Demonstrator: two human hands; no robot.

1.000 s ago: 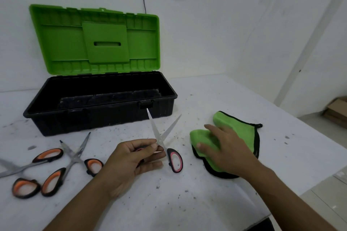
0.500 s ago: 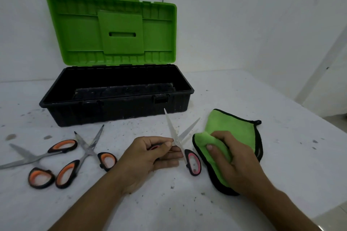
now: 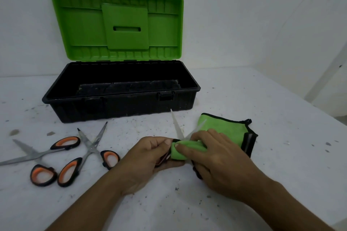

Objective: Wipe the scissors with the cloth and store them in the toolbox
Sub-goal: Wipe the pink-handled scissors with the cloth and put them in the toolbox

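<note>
green cloth (image 3: 227, 129) is pinched by the right hand (image 3: 217, 159) round the pivot of the scissors (image 3: 177, 127), whose handles the left hand (image 3: 150, 155) grips over the table (image 3: 262, 174); their steel blades splay in a v, pointing away toward the open toolbox (image 3: 120, 107).

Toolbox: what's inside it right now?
The toolbox shows only its scuffed black floor, with nothing lying on the visible part. Its front wall hides the near strip of floor, so that part can't be checked.
</note>
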